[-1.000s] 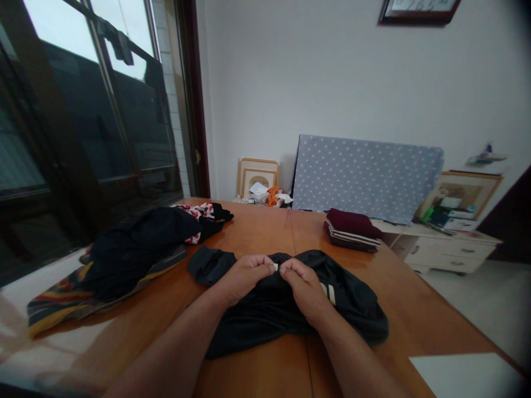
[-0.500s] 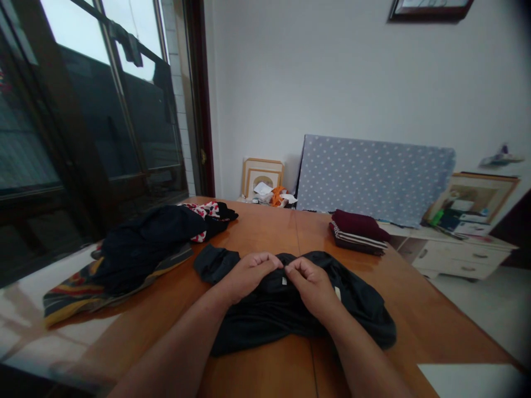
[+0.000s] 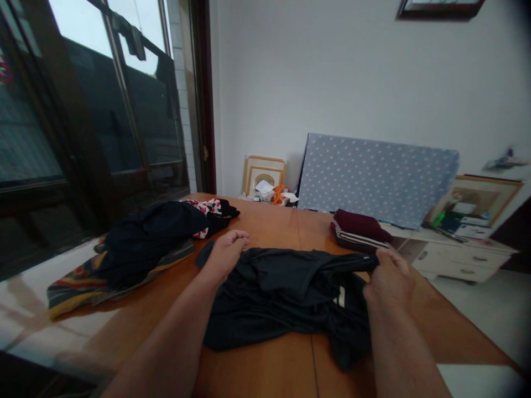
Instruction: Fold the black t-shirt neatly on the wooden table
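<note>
A dark garment lies spread and rumpled on the wooden table, with a pale tag or strip showing at its right part. My right hand is closed on the garment's upper right edge and pulls it taut, slightly raised. Over the garment's upper left part is my left hand, its fingers curled together; what they pinch, if anything, is hidden.
Left on the table lies a heap of clothes, navy, striped and red-and-white. A folded stack, maroon on top, sits at the back right. Beyond stand a dotted blue cloth and a white cabinet.
My hands were together at the garment's middle and have moved apart, the left one leftward, the right one far to the right with cloth. The garment's upper edge is now stretched sideways.
</note>
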`<control>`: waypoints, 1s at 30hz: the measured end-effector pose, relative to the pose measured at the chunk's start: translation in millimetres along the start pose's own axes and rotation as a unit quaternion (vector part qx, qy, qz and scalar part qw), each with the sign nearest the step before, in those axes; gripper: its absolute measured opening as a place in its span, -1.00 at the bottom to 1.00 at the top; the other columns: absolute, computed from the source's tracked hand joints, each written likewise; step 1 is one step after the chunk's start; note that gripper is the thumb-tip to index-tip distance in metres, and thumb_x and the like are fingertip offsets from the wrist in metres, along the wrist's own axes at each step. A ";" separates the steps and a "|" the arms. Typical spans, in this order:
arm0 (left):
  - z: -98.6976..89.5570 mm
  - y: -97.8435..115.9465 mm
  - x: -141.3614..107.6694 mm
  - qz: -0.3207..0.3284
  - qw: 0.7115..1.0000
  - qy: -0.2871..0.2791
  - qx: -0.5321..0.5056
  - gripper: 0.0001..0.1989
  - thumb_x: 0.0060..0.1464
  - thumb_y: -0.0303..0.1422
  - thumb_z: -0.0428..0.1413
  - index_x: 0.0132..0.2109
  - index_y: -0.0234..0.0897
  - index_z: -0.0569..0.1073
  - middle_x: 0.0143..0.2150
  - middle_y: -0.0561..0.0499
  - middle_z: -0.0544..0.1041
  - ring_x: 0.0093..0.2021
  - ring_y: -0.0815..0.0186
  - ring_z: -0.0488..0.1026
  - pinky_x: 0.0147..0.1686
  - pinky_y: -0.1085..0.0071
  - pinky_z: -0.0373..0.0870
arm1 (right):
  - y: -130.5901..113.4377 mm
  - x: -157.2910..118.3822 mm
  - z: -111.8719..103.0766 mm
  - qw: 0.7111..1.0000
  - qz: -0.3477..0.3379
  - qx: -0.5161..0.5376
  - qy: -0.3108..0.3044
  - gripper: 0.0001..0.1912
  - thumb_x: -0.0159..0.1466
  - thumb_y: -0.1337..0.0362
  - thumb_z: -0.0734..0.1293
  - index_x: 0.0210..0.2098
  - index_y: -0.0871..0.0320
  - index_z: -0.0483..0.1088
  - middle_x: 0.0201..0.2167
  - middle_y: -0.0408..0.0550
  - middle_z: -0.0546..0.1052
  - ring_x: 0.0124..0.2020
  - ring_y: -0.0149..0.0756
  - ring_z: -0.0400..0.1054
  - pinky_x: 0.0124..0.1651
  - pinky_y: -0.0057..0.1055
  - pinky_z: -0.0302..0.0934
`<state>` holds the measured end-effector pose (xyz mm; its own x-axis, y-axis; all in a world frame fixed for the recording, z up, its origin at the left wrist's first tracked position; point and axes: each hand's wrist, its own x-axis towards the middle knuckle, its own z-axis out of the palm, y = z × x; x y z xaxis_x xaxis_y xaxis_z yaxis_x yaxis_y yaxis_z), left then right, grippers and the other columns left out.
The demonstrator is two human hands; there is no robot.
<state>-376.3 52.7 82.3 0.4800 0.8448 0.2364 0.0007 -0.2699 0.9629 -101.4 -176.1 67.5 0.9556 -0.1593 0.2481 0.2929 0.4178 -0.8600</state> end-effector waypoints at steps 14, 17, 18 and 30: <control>-5.5 -34.1 14.1 0.137 0.917 -0.071 0.369 -0.59 0.13 -0.45 -0.01 0.10 -0.28 0.51 0.14 -0.16 0.54 0.13 0.09 0.45 0.14 0.24 0.31 | -27.1 -79.9 17.4 0.829 -0.183 -0.334 -0.409 -0.52 0.27 -0.11 0.29 -0.03 0.11 0.51 -0.20 -0.01 0.58 -0.31 -0.24 0.42 -0.22 -0.33 0.25; -6.1 -34.7 12.8 0.106 0.888 -0.105 0.435 -0.50 0.10 -0.48 0.00 0.19 -0.30 0.46 0.22 -0.17 0.48 0.20 0.06 0.40 0.21 0.23 0.24 | -17.3 -89.8 16.5 0.740 -0.179 -0.435 -0.480 -0.37 0.18 -0.07 0.39 0.18 0.04 0.40 -0.19 -0.02 0.59 -0.32 -0.20 0.43 -0.28 -0.33 0.19; -6.7 -34.7 12.2 0.093 0.880 -0.115 0.452 -0.47 0.08 -0.48 0.00 0.21 -0.30 0.45 0.23 -0.18 0.46 0.21 0.05 0.39 0.22 0.23 0.22 | -13.8 -90.2 15.7 0.715 -0.174 -0.459 -0.497 -0.41 0.18 -0.02 0.39 0.16 0.02 0.42 -0.25 -0.04 0.60 -0.33 -0.18 0.44 -0.30 -0.34 0.17; -21.1 -27.0 13.6 0.012 0.831 -0.140 0.538 -0.71 0.06 -0.34 0.07 -0.09 -0.12 0.60 0.03 -0.14 0.59 0.05 -0.01 0.47 0.02 0.16 0.34 | -21.0 -40.3 11.6 0.972 0.022 -0.083 -0.221 -0.66 0.20 0.04 0.37 -0.16 0.13 0.41 -0.55 -0.20 0.50 -0.68 -0.50 0.14 -0.61 -0.55 -0.03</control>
<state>-388.3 81.2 62.3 0.6765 0.7332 0.0687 0.7003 -0.6694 0.2479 -145.7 -168.1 80.8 0.8990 0.2698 0.3450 0.2773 0.2589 -0.9252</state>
